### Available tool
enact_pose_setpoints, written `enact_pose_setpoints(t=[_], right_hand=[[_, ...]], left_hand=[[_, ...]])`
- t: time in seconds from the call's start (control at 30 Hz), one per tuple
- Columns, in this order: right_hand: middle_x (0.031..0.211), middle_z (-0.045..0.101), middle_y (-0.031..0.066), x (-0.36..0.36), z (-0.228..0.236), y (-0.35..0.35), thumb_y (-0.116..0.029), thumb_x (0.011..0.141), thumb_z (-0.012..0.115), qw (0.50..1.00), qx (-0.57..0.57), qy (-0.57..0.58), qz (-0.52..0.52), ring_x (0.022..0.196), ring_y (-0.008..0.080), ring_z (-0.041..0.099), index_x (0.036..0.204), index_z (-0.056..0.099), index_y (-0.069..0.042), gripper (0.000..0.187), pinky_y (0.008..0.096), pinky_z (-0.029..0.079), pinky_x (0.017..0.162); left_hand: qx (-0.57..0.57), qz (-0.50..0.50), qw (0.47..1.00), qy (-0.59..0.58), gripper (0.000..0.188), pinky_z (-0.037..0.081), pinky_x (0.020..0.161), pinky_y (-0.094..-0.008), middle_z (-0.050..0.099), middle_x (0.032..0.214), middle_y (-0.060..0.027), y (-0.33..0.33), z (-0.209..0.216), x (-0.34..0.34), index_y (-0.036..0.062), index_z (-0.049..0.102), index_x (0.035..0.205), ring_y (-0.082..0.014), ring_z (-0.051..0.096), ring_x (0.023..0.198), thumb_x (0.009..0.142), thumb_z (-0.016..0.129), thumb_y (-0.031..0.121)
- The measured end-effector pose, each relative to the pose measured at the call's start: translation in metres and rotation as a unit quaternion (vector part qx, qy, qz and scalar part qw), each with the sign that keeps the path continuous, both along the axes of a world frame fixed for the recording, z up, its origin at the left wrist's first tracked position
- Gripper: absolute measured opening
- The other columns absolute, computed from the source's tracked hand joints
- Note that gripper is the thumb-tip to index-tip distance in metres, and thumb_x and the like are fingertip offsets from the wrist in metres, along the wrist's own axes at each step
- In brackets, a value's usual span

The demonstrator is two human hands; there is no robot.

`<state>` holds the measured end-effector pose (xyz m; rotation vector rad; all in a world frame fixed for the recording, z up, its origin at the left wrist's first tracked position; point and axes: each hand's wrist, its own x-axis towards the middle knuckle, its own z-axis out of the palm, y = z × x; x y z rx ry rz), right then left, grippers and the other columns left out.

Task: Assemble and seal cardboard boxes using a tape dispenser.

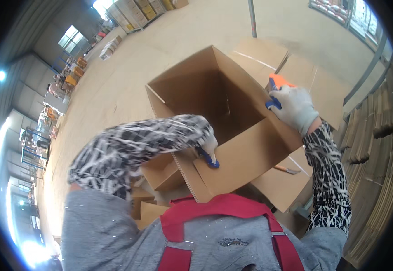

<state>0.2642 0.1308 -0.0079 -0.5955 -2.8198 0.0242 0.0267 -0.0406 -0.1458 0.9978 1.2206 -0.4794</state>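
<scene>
The person stands over a big open cardboard box [214, 113] and works on it with both hands, which wear light gloves with blue fingertips. The left hand [207, 147] is at the near left corner of the box and grips the edge of the near flap [246, 158] there; its blue fingertips press on the outside of the cardboard. The right hand [293, 108] is at the right wall of the box and is closed around an orange and blue tool [277, 86], perhaps a tape dispenser or a cutter, but I cannot tell which. The tool touches the top edge of the right wall.

The box is already standing in its shape, with four walls up and the inside dark and without goods, as far as I can see. The top flaps are still open and spread outward, so closing or filling is not yet done. A small knife [287, 170] lies on a flat cardboard piece just to the near right of the box. Stacks of flat cardboard [372, 149] stand at the right.
</scene>
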Motion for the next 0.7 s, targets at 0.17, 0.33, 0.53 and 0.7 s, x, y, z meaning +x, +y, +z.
enact_pose_setpoints(t=[0.17,0.33,0.53,0.7], right_hand=[[0.084,0.066,0.0139,0.008,-0.011,0.003,-0.033,0.082,0.061,0.999,-0.018,-0.013,-0.041,0.079,0.029,0.065,0.089,0.066,-0.01,0.025,0.0415,0.05,0.074],[0.081,0.065,0.0127,0.01,-0.001,-0.002,-0.035,0.084,0.061,0.998,-0.024,-0.016,-0.063,0.078,0.0281,0.065,0.091,0.066,-0.011,0.025,0.0408,0.05,0.072],[0.084,0.064,0.0134,0.005,0.0,0.001,-0.034,0.081,0.064,0.997,-0.026,0.002,-0.078,0.077,0.0287,0.064,0.093,0.067,-0.012,0.025,0.0408,0.05,0.071],[0.085,0.064,0.0138,0.017,-0.008,0.005,-0.029,0.077,0.068,0.997,-0.032,0.042,-0.061,0.076,0.0301,0.064,0.097,0.069,-0.011,0.026,0.0409,0.05,0.071]], left_hand=[[0.099,-0.382,0.823,0.41,0.068,0.049,0.09,-0.043,0.067,0.111,-0.0113,0.054,0.021,0.076,0.0068,0.067,0.113,-0.0315,0.061,0.107,0.073,0.067,0.062],[0.591,0.056,0.516,0.618,0.048,0.044,0.088,-0.0415,0.063,0.105,-0.0119,0.084,0.137,-0.048,0.0101,0.058,0.11,-0.0256,0.056,0.104,0.077,0.066,0.045],[0.463,0.083,0.698,0.54,0.055,0.048,0.091,-0.04,0.063,0.114,-0.0146,0.053,0.168,-0.075,0.0066,0.062,0.112,-0.0302,0.06,0.109,0.079,0.068,0.05],[0.566,0.183,0.624,0.507,0.037,0.05,0.085,-0.04,0.066,0.103,-0.0139,0.062,0.135,-0.099,0.0109,0.065,0.106,-0.031,0.063,0.099,0.083,0.065,0.039]])
